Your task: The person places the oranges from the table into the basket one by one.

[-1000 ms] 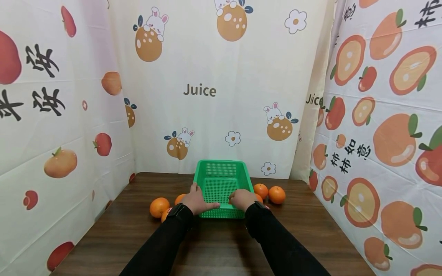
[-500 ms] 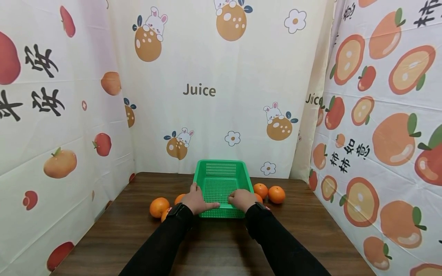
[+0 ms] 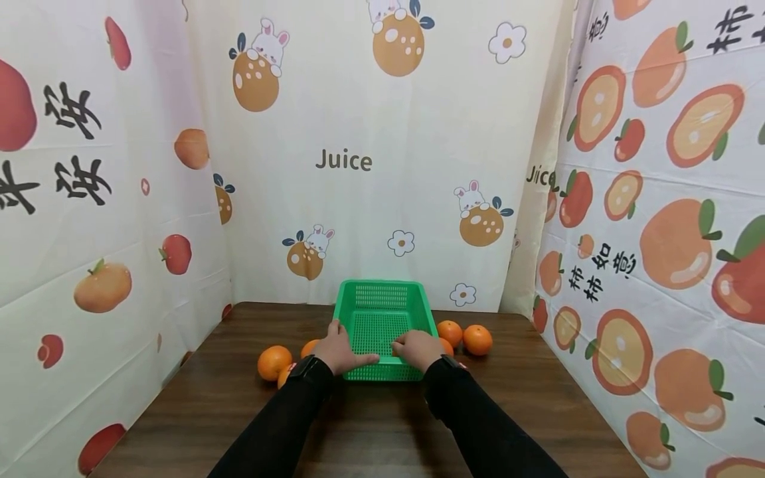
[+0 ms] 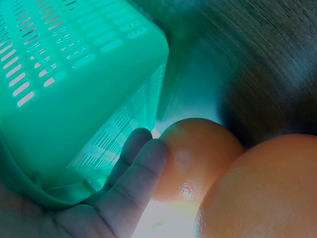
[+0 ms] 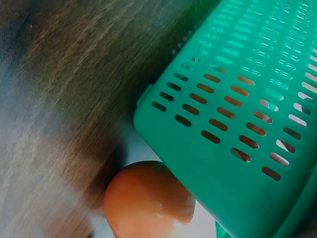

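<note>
A green plastic basket (image 3: pixel 382 283) with slotted walls stands upright on the table between my hands. At its front left corner rests my left hand (image 3: pixel 339 350), thumb stretched along the front rim and fingers along the outside of the left wall. In the left wrist view the fingers (image 4: pixel 141 173) lie beside an orange (image 4: pixel 198 153), seemingly touching it. My right hand (image 3: pixel 420 348) reaches over the front right part with curled fingers, gripping an orange (image 3: pixel 395 353), mostly hidden. Through the slots in the right wrist view, orange colour shows inside the basket.
Left of the basket lie several oranges, one (image 3: pixel 274 363) farthest out. On the right side are more oranges, including one (image 3: pixel 477 340) by itself and one (image 5: pixel 147 201) close against the outer wall. A printed cloth (image 3: pixel 358 212) hangs behind the brown wooden table (image 3: pixel 382 431).
The head view has tilted slightly upward, so the scene sits a little lower. Both hands and the basket keep nearly the same places.
</note>
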Demonstrator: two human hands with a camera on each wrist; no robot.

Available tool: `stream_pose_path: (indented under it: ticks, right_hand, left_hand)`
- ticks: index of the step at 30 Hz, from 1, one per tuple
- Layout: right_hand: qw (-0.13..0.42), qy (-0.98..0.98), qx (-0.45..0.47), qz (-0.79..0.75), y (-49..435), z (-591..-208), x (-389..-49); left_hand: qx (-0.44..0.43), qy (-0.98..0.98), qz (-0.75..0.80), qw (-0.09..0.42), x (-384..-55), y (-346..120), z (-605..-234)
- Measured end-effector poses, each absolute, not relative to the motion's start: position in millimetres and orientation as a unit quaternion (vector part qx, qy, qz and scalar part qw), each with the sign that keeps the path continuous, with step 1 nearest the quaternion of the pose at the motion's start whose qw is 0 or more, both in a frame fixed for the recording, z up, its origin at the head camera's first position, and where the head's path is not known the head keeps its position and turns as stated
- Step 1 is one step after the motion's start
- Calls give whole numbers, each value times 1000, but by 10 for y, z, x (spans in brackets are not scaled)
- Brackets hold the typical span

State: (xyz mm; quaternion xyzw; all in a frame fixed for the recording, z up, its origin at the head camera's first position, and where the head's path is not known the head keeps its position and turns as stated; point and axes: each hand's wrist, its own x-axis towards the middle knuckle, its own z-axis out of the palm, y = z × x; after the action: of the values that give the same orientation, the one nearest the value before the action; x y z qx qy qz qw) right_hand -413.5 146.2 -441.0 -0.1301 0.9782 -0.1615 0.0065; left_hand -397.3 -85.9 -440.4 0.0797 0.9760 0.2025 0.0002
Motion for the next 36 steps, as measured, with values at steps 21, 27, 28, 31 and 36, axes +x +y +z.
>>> stream_pose_path:
  ticks: [21, 27, 28, 31, 36]
  right_hand:
    - [-100, 964, -153, -193, 1473, -4493, -4038]
    - [-165, 952, -172, -192, 1502, -4534, -3996]
    - [-172, 950, -174, -194, 1506, -4540, -3994]
    - [-191, 945, -178, -195, 1527, -4568, -3996]
    - [-207, 940, -183, -201, 1588, -4642, -3967]
  left_hand:
    - [79, 976, 201, -3, -4070, -870, -4504]
    - [77, 976, 203, -3, -4107, -863, -4495]
    - [76, 976, 203, -2, -4113, -860, -4501]
    - [75, 975, 210, -1, -4114, -856, -4511]
    - [75, 975, 211, 1, -4092, -865, -4510]
